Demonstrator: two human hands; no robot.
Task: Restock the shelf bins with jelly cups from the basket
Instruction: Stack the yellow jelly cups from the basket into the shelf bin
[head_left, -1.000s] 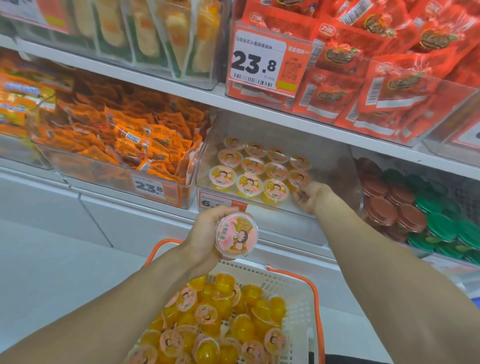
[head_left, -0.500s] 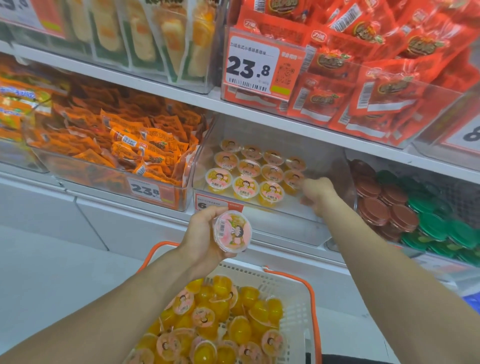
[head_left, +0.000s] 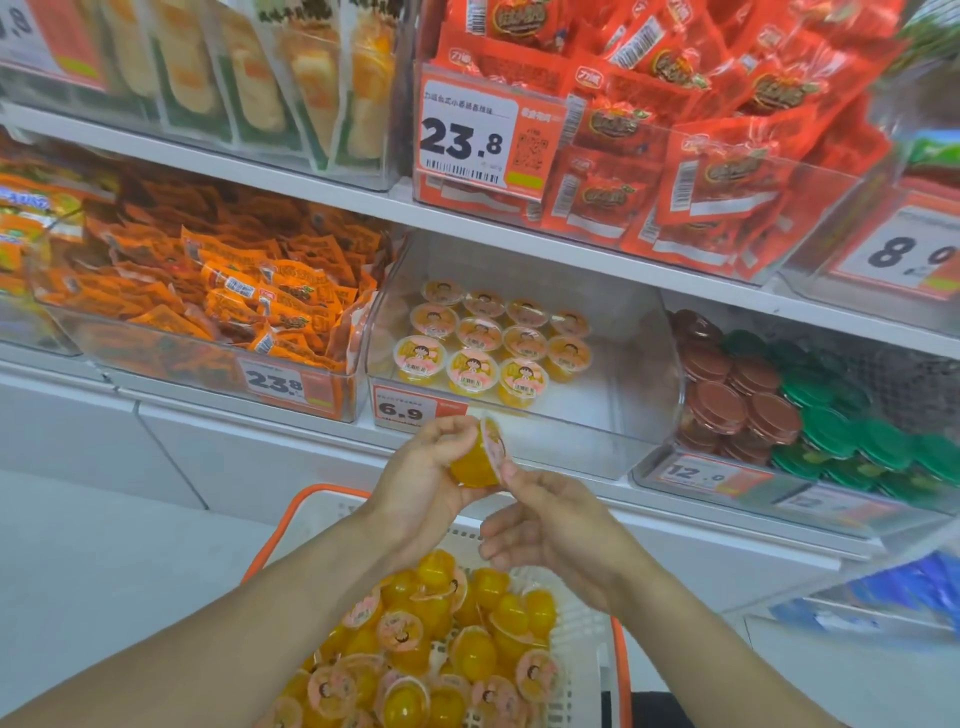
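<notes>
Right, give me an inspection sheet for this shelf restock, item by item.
Surface: white shelf carrying clear bins.
Job's things: clear bin holds eleven jelly cups upright at left and rear, right side bare; basket piled with cups; one held cup tilted on its side.
Clutter: nothing seen.
Grippers: left hand grips the held cup; right hand touches its lid edge with a fingertip.
Cables: nothing seen.
Surroundings: orange packets, red packets, brown and green lidded cups.

Bright, even store light — soft shadows, edges bowed and perhaps motion-blurred at right.
</notes>
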